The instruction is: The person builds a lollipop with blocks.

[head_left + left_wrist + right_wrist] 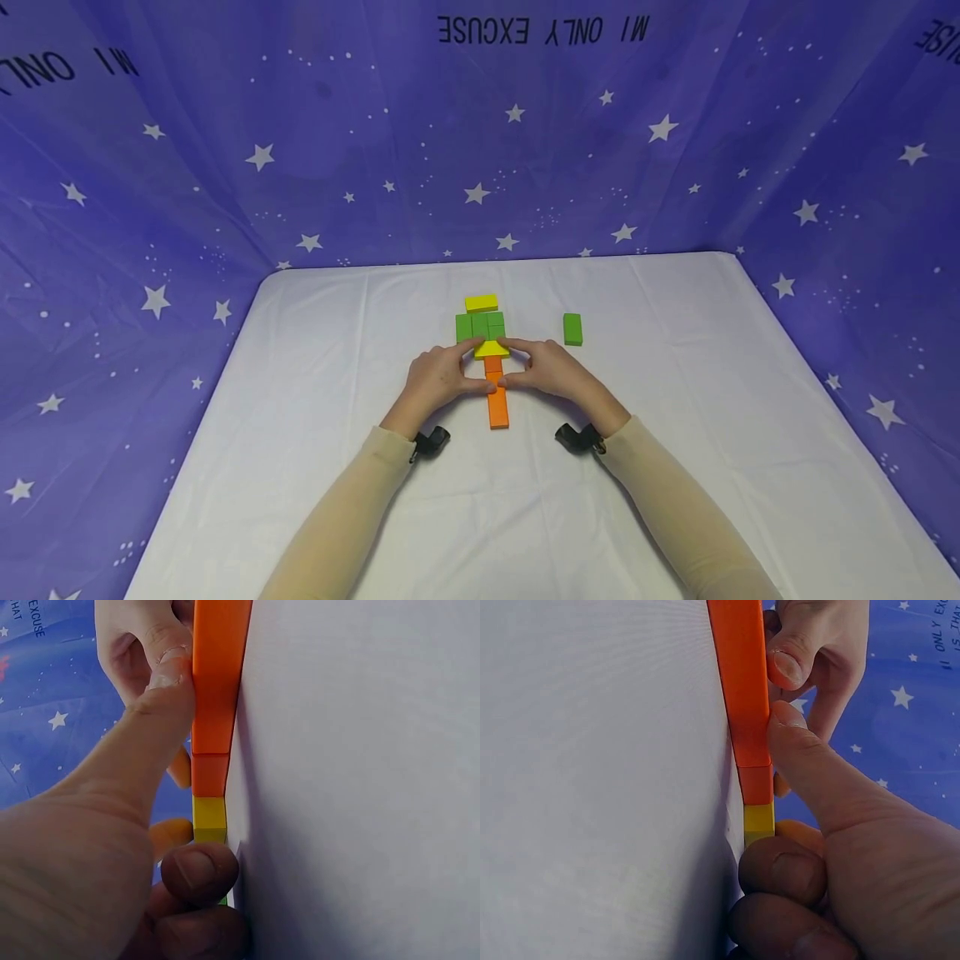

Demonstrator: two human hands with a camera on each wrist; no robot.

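Seen from the head, a row of blocks lies flat on the white table. My left hand [441, 372] and right hand [551, 367] meet over it from both sides. Their index fingertips touch the upper corners of a yellow trapezoid-shaped block [492, 349]. Both thumbs reach a long orange block [498, 412], resting along its upper face in the wrist views. Between orange and yellow sits a short darker orange block [210, 775]. Beyond the trapezoid stand several green blocks [480, 323] side by side, partly hidden by my fingertips.
A yellow rectangular block [482, 302] lies just behind the green group. Off to the right is a single green block [573, 329]. White cloth [675, 467] covers the table, and a purple star-patterned curtain [480, 150] surrounds its back and sides.
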